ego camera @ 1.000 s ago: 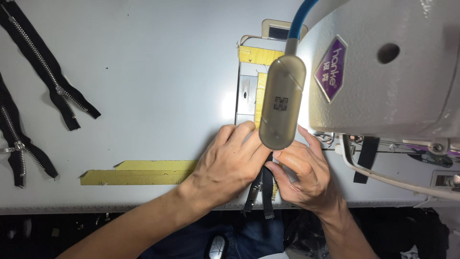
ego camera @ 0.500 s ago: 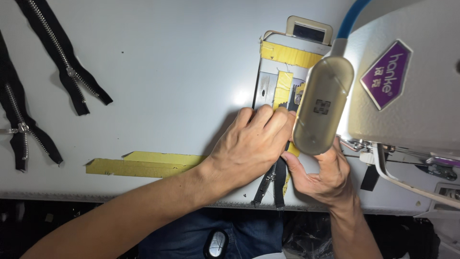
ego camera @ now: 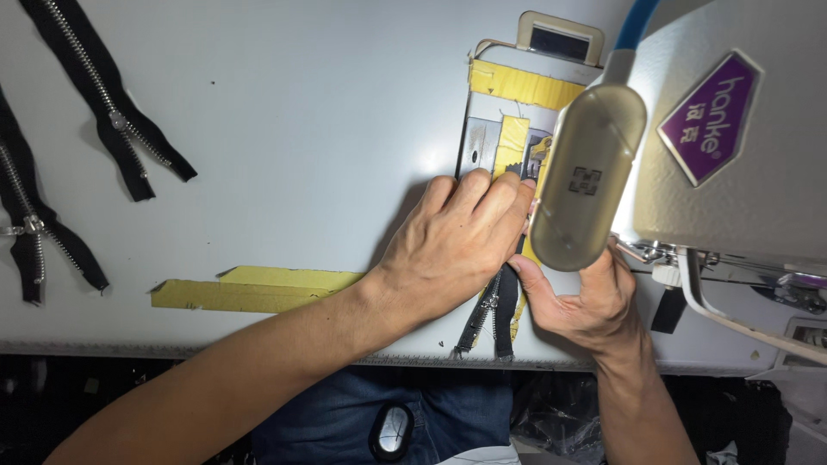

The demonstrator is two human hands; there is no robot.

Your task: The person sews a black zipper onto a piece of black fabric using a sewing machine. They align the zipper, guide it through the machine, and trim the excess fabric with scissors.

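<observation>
A black zipper with metal teeth [ego camera: 493, 317] lies on the white sewing table [ego camera: 284, 146] and hangs over its front edge. My left hand [ego camera: 452, 245] presses flat on the zipper's upper part, fingers pointing at the metal needle plate [ego camera: 482, 146]. My right hand [ego camera: 579, 297] pinches the zipper's right edge just below the beige lamp head [ego camera: 586, 189], which hides the needle area. Where the zipper's top ends cannot be seen.
The white sewing machine body [ego camera: 732, 129] fills the upper right. Two more black zippers [ego camera: 112, 120] [ego camera: 39, 228] lie at the far left of the table. Yellow tape strips [ego camera: 250, 288] mark the table near its front edge, and more yellow tape [ego camera: 521, 84] borders the needle plate.
Both hands have slid the zipper forward toward the needle plate, away from the table's front edge. The view has shifted left, bringing the machine head closer.
</observation>
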